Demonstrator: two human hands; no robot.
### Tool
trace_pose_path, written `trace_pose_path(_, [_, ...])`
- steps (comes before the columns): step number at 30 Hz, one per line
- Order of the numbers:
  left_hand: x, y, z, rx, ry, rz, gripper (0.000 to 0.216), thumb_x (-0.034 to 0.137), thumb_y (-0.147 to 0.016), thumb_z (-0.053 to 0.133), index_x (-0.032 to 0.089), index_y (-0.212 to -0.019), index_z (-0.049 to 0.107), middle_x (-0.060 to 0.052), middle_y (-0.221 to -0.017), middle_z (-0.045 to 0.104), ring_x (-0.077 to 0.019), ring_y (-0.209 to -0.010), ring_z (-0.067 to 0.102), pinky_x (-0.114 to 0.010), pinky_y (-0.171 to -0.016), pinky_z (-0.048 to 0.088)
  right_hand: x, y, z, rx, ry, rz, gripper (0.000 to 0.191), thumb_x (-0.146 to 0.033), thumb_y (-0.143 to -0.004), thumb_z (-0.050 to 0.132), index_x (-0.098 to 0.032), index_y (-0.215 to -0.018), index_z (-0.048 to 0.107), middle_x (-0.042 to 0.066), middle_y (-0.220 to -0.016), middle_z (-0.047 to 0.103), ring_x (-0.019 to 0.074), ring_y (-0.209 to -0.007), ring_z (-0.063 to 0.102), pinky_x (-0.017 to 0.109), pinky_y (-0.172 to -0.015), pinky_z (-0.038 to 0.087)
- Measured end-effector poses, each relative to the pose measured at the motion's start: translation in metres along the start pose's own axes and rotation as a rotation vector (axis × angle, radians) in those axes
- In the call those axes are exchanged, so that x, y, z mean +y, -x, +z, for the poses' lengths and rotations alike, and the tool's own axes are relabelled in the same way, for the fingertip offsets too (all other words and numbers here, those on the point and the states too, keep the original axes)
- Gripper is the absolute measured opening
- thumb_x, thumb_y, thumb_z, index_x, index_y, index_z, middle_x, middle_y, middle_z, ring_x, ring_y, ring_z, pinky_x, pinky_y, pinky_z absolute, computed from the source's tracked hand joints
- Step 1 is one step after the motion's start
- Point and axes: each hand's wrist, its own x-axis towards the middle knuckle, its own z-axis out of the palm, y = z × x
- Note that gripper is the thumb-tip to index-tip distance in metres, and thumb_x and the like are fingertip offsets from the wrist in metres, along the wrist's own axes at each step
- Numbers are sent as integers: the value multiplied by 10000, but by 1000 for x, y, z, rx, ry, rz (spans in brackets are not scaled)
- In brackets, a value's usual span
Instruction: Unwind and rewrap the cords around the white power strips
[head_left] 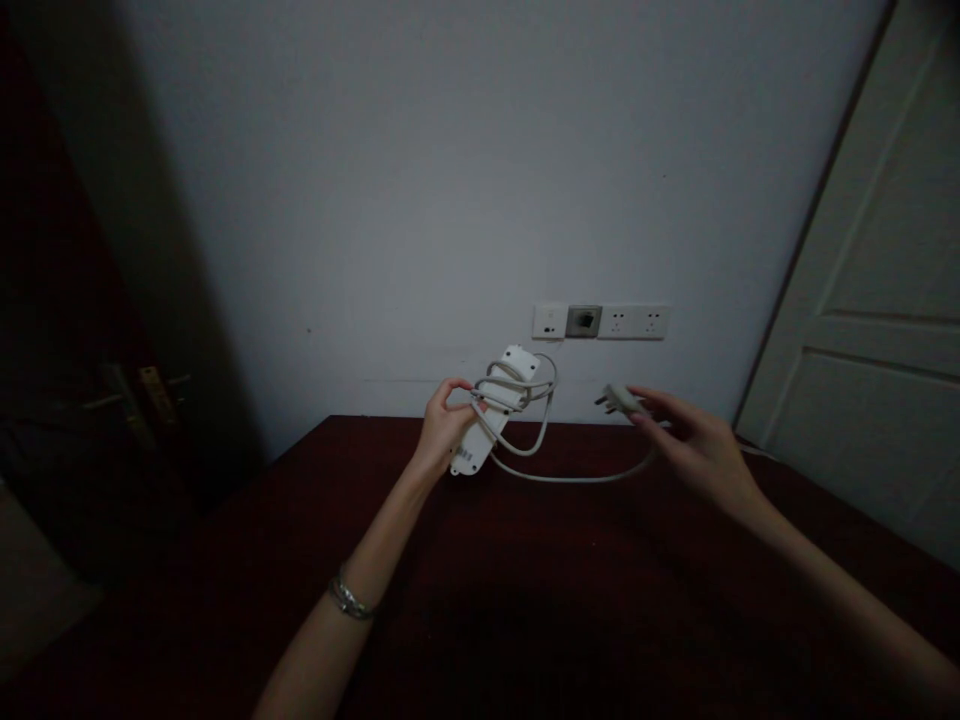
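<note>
A white power strip (480,440) is tilted above the dark red table, its screwed underside with a label facing me. Loops of its white cord (541,420) wrap around it. My left hand (444,425) grips the strip and some cord at its left edge, thumb and fingers closed on them. To the right, my right hand (694,440) pinches the plug (621,398) between thumb and fingers, its metal prongs pointing left. A slack length of cord sags between the plug and the strip.
Behind the dark red table (495,600) stands a pale wall with a row of wall sockets (634,321) and a grey switch plate (584,321). A panelled door (877,330) is at the right. On the left is a dark door with a metal latch (157,393).
</note>
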Motion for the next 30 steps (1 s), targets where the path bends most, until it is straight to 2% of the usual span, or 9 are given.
trace_pose_path(2, [-7,-2,2,32,-4,-28,386,255,-611,689,204,-923,467,17,-570,608,-124,-422,533,-180,-397,348,-35,14,16,-174,-180,65,367,-400,-767,609,-205,-1077,624,70,-907,665,191,-775,617,332,-691,501])
trace_pose_path(4, [-12,-3,4,62,-9,-47,385,269,-616,685,206,-927,467,30,-556,588,-116,-416,520,-175,-397,339,-60,28,35,-460,-451,201,465,-351,-699,677,-202,-1126,566,44,-840,644,159,-681,607,296,-600,513])
trace_pose_path(5, [-14,-3,5,73,-15,-52,380,276,-622,680,207,-927,465,37,-549,577,-112,-414,513,-172,-397,333,-69,35,45,-538,-558,280,563,-325,-668,700,-208,-1182,501,25,-812,623,140,-619,590,271,-528,504])
trace_pose_path(7, [-18,-2,9,82,-35,-55,358,290,-645,659,208,-932,461,49,-535,555,-104,-408,495,-165,-394,318,-78,44,64,-574,-676,409,697,-305,-636,713,-224,-1245,386,-6,-777,580,122,-538,557,228,-396,460])
trace_pose_path(9, [-22,-1,12,79,-55,-51,332,306,-674,633,209,-940,460,58,-529,536,-94,-401,472,-159,-392,298,-78,47,81,-495,-704,462,730,-313,-634,704,-227,-1255,330,-24,-757,544,128,-532,557,208,-343,436])
trace_pose_path(12, [-32,-2,15,85,-67,-39,326,335,-706,612,211,-966,460,67,-543,520,-76,-399,440,-154,-403,280,-71,44,96,-380,-667,434,702,-337,-646,682,-214,-1240,330,-32,-737,523,138,-539,567,200,-322,420])
trace_pose_path(18, [-49,-4,17,142,-115,-7,343,366,-758,574,221,-1030,423,72,-569,497,-82,-441,451,-156,-434,280,-65,36,103,-270,-274,136,551,-265,-724,612,-161,-1234,430,-7,-704,601,113,-519,550,257,-525,484])
trace_pose_path(23, [-48,2,20,99,-145,74,249,310,-822,500,240,-1025,375,76,-584,487,-76,-438,419,-161,-461,306,-59,33,111,-191,29,-74,531,-267,-789,565,-167,-1291,423,32,-780,644,156,-606,589,296,-607,488])
trace_pose_path(30, [-49,5,24,102,-198,173,234,279,-850,488,228,-1070,429,36,-666,509,-92,-536,468,-188,-549,375,-47,33,121,-76,199,-270,463,-249,-880,437,-94,-1315,412,134,-938,636,227,-809,609,362,-724,503])
